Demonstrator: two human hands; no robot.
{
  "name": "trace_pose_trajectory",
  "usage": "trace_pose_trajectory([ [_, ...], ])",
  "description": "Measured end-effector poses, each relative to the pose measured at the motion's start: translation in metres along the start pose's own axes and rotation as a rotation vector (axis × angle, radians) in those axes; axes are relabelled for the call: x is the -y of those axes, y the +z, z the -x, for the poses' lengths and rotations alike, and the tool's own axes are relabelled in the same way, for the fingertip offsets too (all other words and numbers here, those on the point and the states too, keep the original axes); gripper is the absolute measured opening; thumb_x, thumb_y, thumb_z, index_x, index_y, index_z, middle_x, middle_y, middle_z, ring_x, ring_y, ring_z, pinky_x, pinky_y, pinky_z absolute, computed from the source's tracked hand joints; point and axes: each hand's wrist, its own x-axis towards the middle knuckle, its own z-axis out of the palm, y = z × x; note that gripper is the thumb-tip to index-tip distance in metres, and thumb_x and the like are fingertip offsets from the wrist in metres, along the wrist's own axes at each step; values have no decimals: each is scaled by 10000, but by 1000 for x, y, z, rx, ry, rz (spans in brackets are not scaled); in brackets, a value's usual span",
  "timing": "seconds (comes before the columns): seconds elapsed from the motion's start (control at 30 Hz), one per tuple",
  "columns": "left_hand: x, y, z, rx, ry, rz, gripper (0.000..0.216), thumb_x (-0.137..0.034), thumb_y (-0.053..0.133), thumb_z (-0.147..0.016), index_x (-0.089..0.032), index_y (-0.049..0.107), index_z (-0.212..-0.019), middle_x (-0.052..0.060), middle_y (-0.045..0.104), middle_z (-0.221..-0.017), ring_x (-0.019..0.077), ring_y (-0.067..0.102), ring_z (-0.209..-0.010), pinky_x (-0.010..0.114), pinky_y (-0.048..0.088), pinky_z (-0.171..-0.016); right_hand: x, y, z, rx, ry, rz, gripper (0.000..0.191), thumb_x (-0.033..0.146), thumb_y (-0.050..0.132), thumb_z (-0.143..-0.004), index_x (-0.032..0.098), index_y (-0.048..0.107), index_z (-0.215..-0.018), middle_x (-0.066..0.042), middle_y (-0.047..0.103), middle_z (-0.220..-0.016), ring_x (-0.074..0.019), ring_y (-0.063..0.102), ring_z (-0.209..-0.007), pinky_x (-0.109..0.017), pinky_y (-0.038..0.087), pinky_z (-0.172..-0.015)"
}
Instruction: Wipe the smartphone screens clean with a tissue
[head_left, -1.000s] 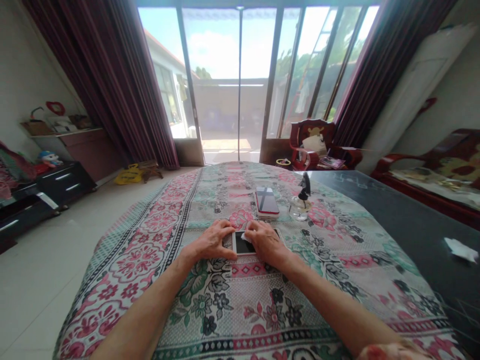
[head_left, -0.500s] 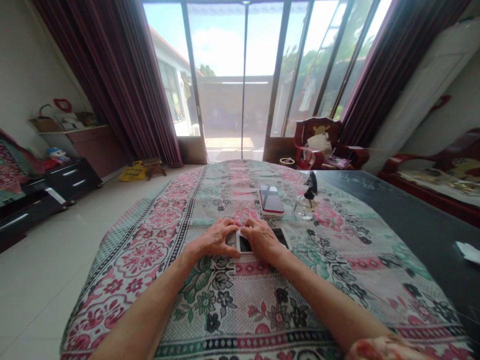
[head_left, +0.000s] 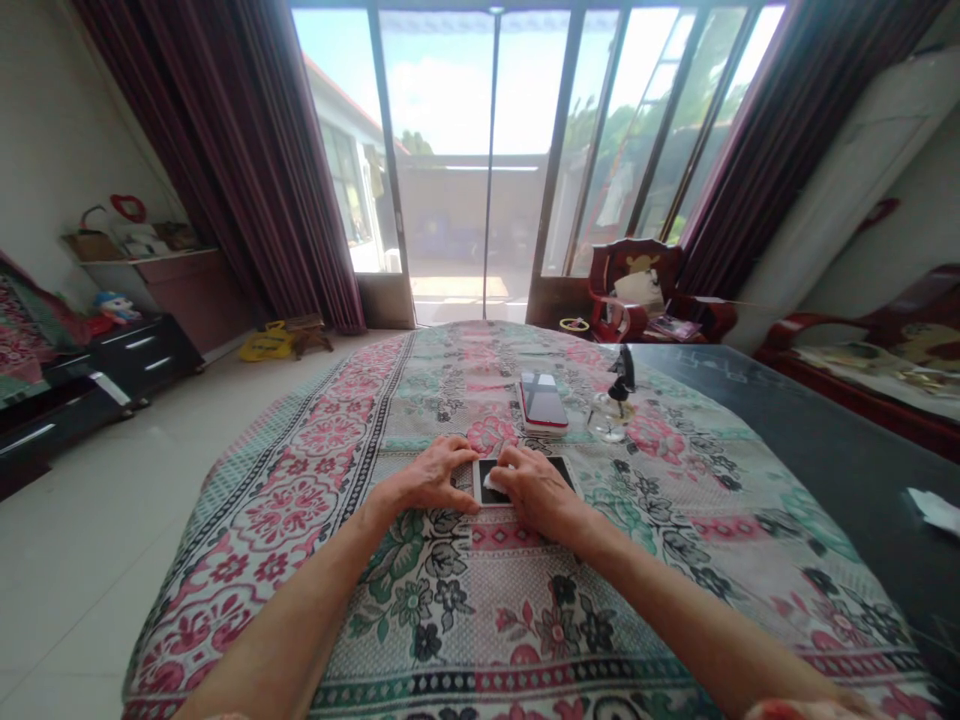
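A white-framed smartphone (head_left: 487, 494) with a dark screen lies flat on the patterned tablecloth in front of me. My left hand (head_left: 435, 475) grips its left end, thumb at the near corner and fingers at the far one. Pinched in my right hand (head_left: 534, 485) is a small wad of white tissue (head_left: 494, 482), pressed on the screen. That hand hides the middle of the phone. Just beyond lies a stack of phones or similar flat devices (head_left: 544, 400) with a red edge. To its right stands a clear spray bottle (head_left: 611, 412) with a black trigger head.
The floral tablecloth (head_left: 540, 610) covers the rounded table. A dark tabletop (head_left: 795, 430) adjoins on the right, with a white paper (head_left: 934, 508) on it. Beyond are a red wooden chair (head_left: 637, 285), glass doors (head_left: 450, 220) and a yellow bag (head_left: 268, 342) on the floor.
My right hand has slid a little to the right and nearer across the screen, and the white tissue shows more. My left hand stays at the phone's left end.
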Motion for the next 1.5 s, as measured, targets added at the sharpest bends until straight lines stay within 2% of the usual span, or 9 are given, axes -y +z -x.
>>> trace_pose_trajectory([
  [0.2, 1, 1, 1, -23, -40, 53, 685, -480, 808, -585, -249, 571, -1185, 67, 494, -1248, 265, 437, -1200, 414, 362, -1043, -7, 13, -29, -34, 65, 39, 206, 198, 480, -907, 202, 686, -923, -65, 595, -949, -175, 495, -863, -296, 348, -771],
  [0.5, 3, 3, 1, -23, -36, 37, 671, -486, 806, -589, -230, 582, -1169, 75, 493, -1239, 261, 445, -1191, 408, 367, -1038, 15, 9, 6, -33, -41, 5, 154, 194, 504, -889, 196, 656, -860, -53, 598, -979, -170, 497, -849, -288, 356, -768],
  [0.8, 6, 2, 3, -17, -37, 67, 660, -436, 803, -620, -234, 581, -1207, 66, 490, -1263, 246, 437, -1218, 381, 335, -1069, 7, 12, -24, -47, 123, 41, 225, 235, 465, -913, 209, 687, -947, -70, 599, -981, -186, 514, -884, -295, 359, -790],
  [1.17, 2, 4, 6, -36, -69, 72, 629, -334, 792, -622, -234, 583, -1208, 61, 485, -1281, 262, 427, -1228, 379, 326, -1078, 11, 14, -20, -68, 142, -4, 300, 213, 383, -938, 205, 672, -1021, -92, 592, -1024, -196, 506, -905, -308, 344, -838],
  [1.5, -6, 5, 9, -68, -73, 49, 664, -406, 799, -624, -244, 571, -1226, 68, 477, -1284, 263, 434, -1209, 386, 348, -1057, 10, 18, -15, -126, 86, -22, 222, 177, 449, -893, 194, 661, -957, -83, 587, -978, -196, 491, -887, -310, 347, -825],
])
